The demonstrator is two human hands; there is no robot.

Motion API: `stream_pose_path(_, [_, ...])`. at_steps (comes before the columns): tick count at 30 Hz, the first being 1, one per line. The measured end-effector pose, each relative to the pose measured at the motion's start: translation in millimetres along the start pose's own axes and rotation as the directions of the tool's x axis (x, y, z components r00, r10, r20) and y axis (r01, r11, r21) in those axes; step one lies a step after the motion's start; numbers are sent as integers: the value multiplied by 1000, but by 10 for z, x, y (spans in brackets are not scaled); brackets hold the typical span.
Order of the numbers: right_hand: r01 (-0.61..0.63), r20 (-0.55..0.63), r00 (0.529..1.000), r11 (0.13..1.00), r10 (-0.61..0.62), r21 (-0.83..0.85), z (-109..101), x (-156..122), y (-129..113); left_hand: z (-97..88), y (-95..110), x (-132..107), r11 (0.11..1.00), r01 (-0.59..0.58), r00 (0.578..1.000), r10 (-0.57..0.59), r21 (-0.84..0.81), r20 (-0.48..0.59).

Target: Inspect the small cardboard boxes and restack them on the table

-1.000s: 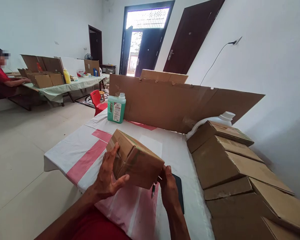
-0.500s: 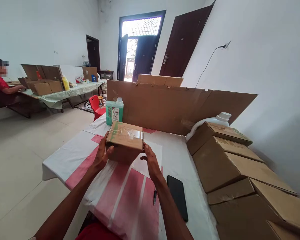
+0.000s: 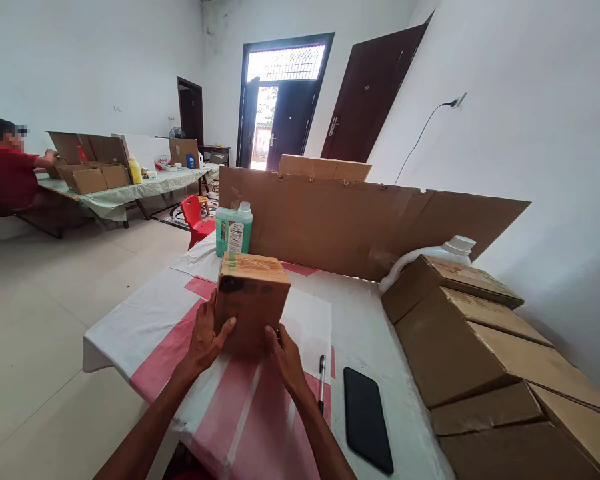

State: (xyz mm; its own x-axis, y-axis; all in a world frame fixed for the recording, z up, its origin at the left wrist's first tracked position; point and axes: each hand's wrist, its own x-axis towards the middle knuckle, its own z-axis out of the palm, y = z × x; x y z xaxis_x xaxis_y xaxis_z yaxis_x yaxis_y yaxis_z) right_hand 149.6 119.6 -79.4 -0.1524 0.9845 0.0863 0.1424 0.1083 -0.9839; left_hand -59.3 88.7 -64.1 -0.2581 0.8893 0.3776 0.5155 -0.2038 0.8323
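Note:
A small brown cardboard box (image 3: 253,307) is held between both hands, tilted so its front face turns up toward me. My left hand (image 3: 207,337) grips its left side, the thumb lying on the front face. On the lower right edge my right hand (image 3: 285,357) presses with its thumb, fingers behind the box. Clear tape crosses the box's top, and dark marks show on its front. Just right of my right forearm lie a pen (image 3: 322,383) and a black phone (image 3: 367,420). A sheet of white paper (image 3: 310,320) lies partly behind the box.
A jug of green liquid (image 3: 234,230) stands behind the box. Cardboard boxes (image 3: 460,347) line the right side, near a white jug (image 3: 457,249). An upright cardboard panel (image 3: 330,223) borders the table's back. At a far table sits a person in red (image 3: 7,167).
The box has tipped back, showing more of its front face. My right hand has shifted down and left along it. The person in red has raised an arm.

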Motion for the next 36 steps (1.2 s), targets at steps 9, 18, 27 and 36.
stream_pose_path(9, [-51,-149,989,935,-2,-352,-368,-1285,-277,-456,563,-874,983,92,944,-136,157,300])
stream_pose_path(18, [-102,-109,991,952,73,-290,-358,-2143,-133,-693,384,-1172,963,261,834,-261,69,486])
stream_pose_path(27, [-125,-76,992,938,105,-325,-403,-2167,-165,79,211,-382,810,426,834,-179,-404,522])
stream_pose_path(36, [-372,-250,928,712,277,-596,-920,-1452,130,-174,615,-604,785,402,826,-89,-471,557])
